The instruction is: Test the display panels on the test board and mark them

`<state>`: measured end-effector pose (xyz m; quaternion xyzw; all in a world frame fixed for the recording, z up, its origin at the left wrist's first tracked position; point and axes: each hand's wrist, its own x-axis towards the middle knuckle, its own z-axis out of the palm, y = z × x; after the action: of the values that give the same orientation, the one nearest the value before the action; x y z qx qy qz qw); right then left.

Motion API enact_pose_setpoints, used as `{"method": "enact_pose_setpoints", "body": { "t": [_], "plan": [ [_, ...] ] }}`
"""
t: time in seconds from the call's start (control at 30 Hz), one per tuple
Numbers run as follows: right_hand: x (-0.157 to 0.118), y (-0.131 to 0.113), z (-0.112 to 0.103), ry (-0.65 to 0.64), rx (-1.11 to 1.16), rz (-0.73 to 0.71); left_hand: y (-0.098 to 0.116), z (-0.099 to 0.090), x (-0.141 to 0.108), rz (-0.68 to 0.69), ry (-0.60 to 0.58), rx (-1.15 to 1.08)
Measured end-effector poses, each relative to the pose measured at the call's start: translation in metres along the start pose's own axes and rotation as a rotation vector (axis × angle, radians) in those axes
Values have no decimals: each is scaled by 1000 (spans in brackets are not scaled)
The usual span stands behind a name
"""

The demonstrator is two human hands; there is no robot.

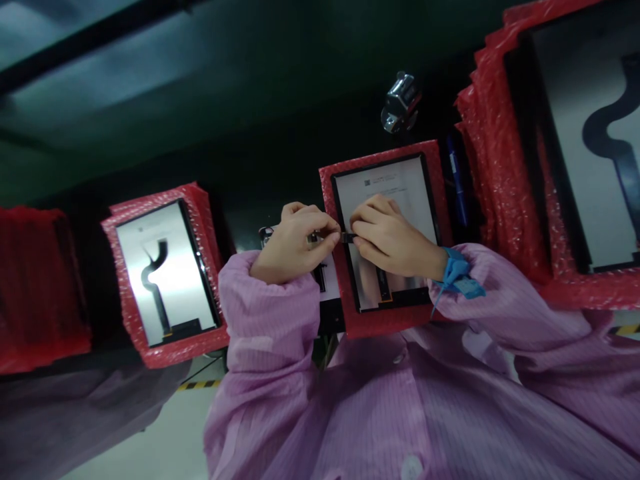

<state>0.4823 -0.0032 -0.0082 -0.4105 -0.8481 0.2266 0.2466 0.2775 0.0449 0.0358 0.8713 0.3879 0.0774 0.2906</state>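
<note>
My left hand pinches the left end of a small dark connector strip. From the other side, the fingertips of my right hand hold the strip's dark end. Both hands meet over the left edge of a display panel, which lies on a red bubble-wrap sheet. A dark flex cable shows on the panel below my right hand. Partly under my left hand and wrist is another panel with dark parts. A blue band circles my right wrist.
A panel with a curved cable lies on red bubble wrap at the left. Red wrap is stacked at the far left. On the right are a blue pen and a large wrapped panel stack. A metal tally counter sits behind.
</note>
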Motion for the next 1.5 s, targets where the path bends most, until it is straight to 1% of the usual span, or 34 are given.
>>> {"method": "enact_pose_setpoints", "body": {
  "t": [0.2, 0.53, 0.7, 0.87, 1.0, 1.5],
  "plan": [
    [1, 0, -1, -15, -40, 4, 0, 1, 0, 12, -4, -5],
    [1, -1, 0, -12, -35, 15, 0, 2, -1, 12, 10, 2],
    [1, -1, 0, -9, -16, 25, 0, 3, 0, -2, -6, 14],
    [3, 0, -3, -68, 41, 27, 0, 4, 0, 1, -21, 10],
    [4, -2, -5, -94, 69, 62, 2, 2, -1, -12, -19, 16],
    [4, -1, -5, -57, 172, 93, 3, 2, -1, -33, -10, 27]
  ]
}}
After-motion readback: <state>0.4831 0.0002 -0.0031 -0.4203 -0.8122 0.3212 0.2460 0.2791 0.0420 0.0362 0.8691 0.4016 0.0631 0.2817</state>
